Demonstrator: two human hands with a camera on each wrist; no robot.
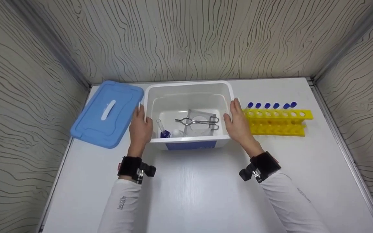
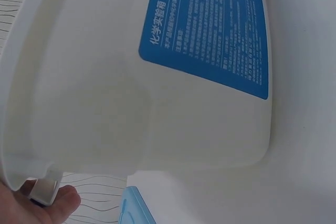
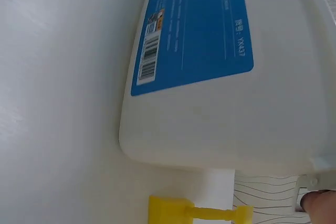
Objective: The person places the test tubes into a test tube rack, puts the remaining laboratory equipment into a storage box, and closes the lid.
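A white plastic storage box (image 1: 189, 139) with a blue printed label (image 2: 205, 35) stands in front of me without its lid. My left hand (image 1: 140, 129) holds the box's left side, its fingers around a white latch (image 2: 46, 190) under the rim. On the opposite side my right hand (image 1: 241, 127) grips the box near the other latch (image 3: 315, 181), fingertips partly hidden. Inside lie metal tongs (image 1: 201, 122) across a grey wire gauze (image 1: 212, 131) with a pale round centre. A clear glass tube (image 1: 160, 124) with a dark blue part sits in the near left corner, beside a small whitish object (image 1: 176, 133).
To the left lies a blue lid (image 1: 92, 124) with a white handle (image 1: 108, 110). A yellow test tube rack (image 1: 278, 114) stands close by my right hand, with several blue-capped tubes (image 1: 267, 105) at its back. Patterned walls (image 1: 180, 38) enclose the white table (image 1: 186, 194) on three sides.
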